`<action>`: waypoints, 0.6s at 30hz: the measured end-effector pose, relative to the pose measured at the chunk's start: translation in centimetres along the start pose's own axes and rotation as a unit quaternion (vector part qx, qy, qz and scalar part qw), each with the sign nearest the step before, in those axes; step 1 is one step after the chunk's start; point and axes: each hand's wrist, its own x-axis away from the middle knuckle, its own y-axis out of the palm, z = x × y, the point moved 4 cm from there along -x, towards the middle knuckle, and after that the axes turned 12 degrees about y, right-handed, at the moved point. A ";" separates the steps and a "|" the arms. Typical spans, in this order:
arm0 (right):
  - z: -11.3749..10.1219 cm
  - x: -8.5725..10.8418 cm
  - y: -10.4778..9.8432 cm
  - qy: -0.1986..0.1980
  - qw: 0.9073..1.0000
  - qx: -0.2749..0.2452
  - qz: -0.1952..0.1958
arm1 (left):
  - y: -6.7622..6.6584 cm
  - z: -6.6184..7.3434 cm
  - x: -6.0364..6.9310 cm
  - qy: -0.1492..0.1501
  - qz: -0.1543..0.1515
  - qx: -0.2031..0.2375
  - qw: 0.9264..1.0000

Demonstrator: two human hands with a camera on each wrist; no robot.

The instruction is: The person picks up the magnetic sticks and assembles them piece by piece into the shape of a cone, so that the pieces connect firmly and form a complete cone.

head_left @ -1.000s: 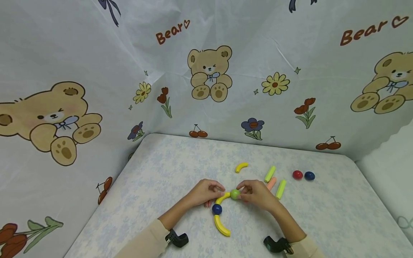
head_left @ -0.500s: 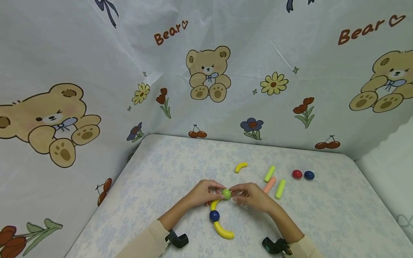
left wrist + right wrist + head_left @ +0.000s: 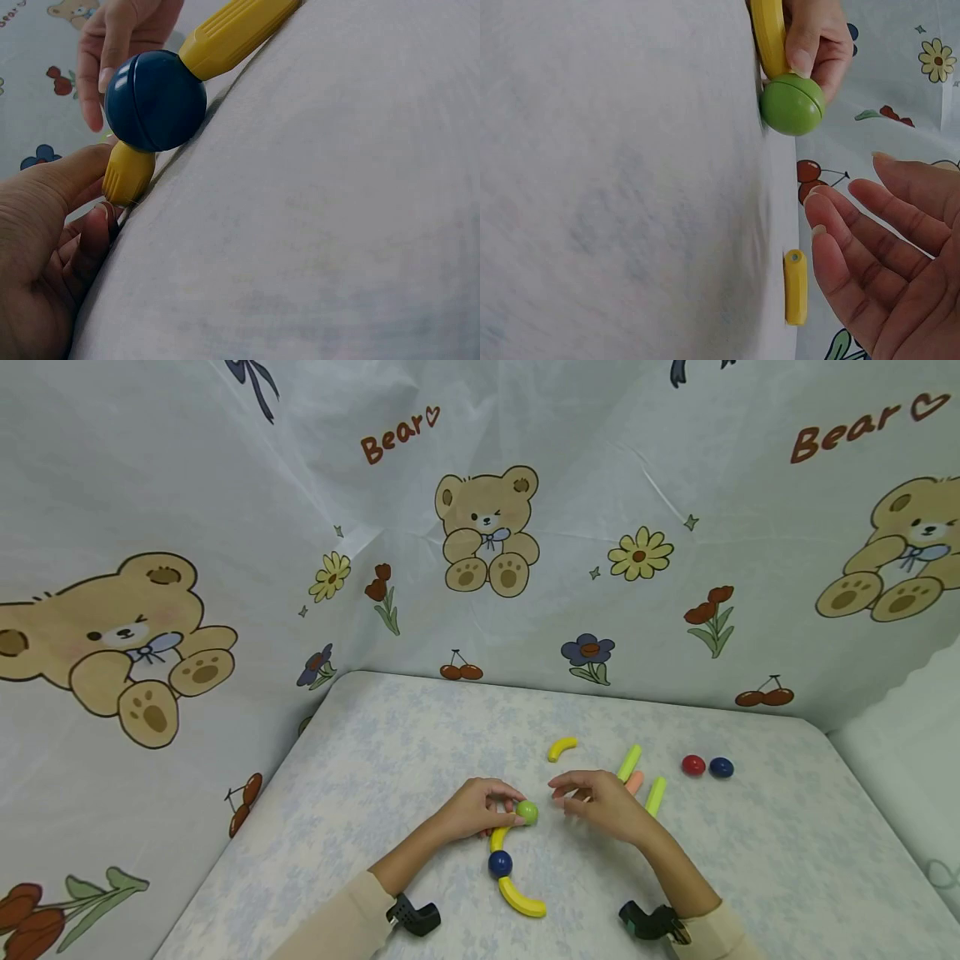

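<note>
A chain of curved yellow sticks and balls lies on the table. Its lower curved yellow stick joins a dark blue ball, then comes the upper curved yellow stick, with a green ball at its end. My left hand pinches the upper stick between thumb and fingers, close to the green ball, and covers part of it in the head view. To the right, my right hand is apart from the green ball, its fingers loosely bent and holding nothing, as the right wrist view shows.
Farther back lies a loose curved yellow stick. Two straight lime sticks and an orange stick lie behind my right hand, partly hidden. A red ball and another blue ball sit at the right.
My right hand has let go of the green ball and drawn off to the right. The chain has turned slightly, with the green ball shifted left and its lower stick swung right.
</note>
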 end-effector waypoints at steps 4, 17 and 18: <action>0.0 -0.4 -1.2 -0.012 0.999 0.022 0.036 | 0.1 0.0 -0.1 0.001 -0.001 -0.005 1.000; 0.7 -3.4 -3.8 0.004 0.991 0.070 0.118 | 0.2 0.0 0.2 -0.002 -0.003 -0.001 1.000; 0.8 -3.7 -3.8 0.003 0.990 0.074 0.118 | 0.2 0.0 0.1 -0.001 -0.002 -0.001 1.000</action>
